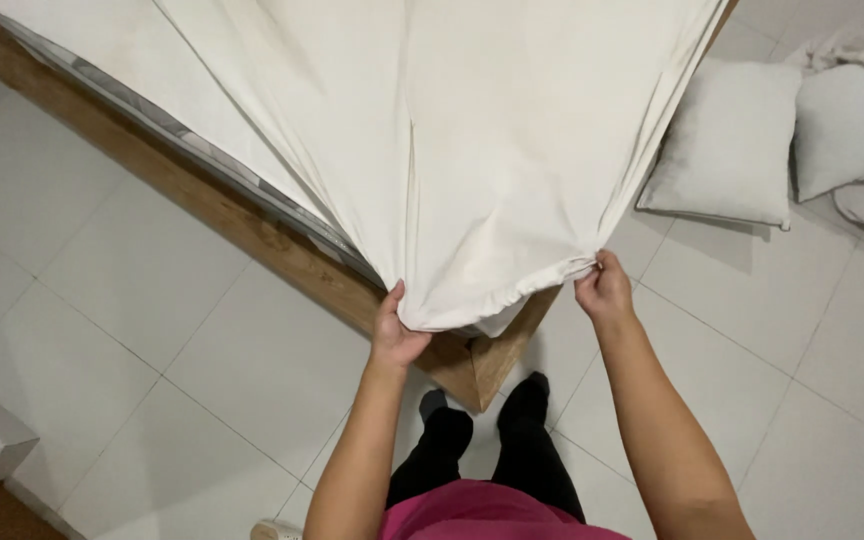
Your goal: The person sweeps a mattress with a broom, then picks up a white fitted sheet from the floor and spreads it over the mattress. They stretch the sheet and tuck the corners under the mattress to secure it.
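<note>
Head view: most of the picture is filled by a white tiled floor [132,300], seen from above. Across the upper half a bed is set at an angle, its wooden frame [202,205] running from the upper left down to a corner just in front of the person's feet. Over the bed a large cream sheet [472,130] is spread, and it is drawn taut in long folds that converge toward the near corner, where its gathered edge hangs over the frame's corner. A grey patterned mattress edge [202,150] is exposed between the sheet and the wood along the left side. To the right, on the floor, a white pillow [727,145] is laid flat, and further pillows and crumpled linen [857,125] are piled beside it near the picture's edge.

The sheet's hem is grasped at both ends of the gathered corner. The left hand [394,335] is closed on the lower fold from beneath, thumb up against the cloth. The right hand [604,290] is pinched on the bunched hem at the right, fingers curled round the fabric. Both forearms are stretched forward. Below them black trousers [512,450] and a magenta top [472,515] are seen.
</note>
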